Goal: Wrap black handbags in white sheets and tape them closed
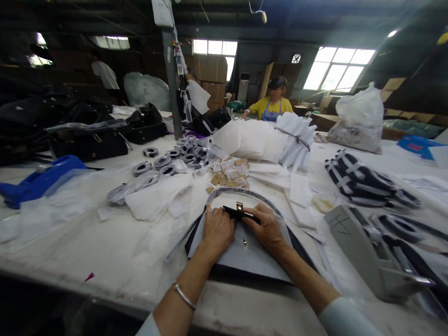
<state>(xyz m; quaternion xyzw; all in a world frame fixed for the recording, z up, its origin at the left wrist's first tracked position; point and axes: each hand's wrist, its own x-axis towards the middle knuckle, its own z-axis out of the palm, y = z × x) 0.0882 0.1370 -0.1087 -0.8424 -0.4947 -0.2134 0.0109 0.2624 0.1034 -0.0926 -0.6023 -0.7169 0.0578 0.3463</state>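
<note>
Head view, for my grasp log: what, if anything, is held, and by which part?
The right hand grips the black strip by its right end; left hand at its left end, grip unclear.

Left hand point(218, 228), right hand point(270, 230), both were right at the black strap point(231, 212), gold clasp point(239, 207) poking up between them, pale sheet point(252, 261) beneath!

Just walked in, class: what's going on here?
At a white table, a person's right hand holds a black strap with a metal clasp on a dark bag; the left hand rests beside it. A pale sheet lies over the bag, and a metal fitting shows below the strap. Grey coils lie beyond, to the left.
</note>
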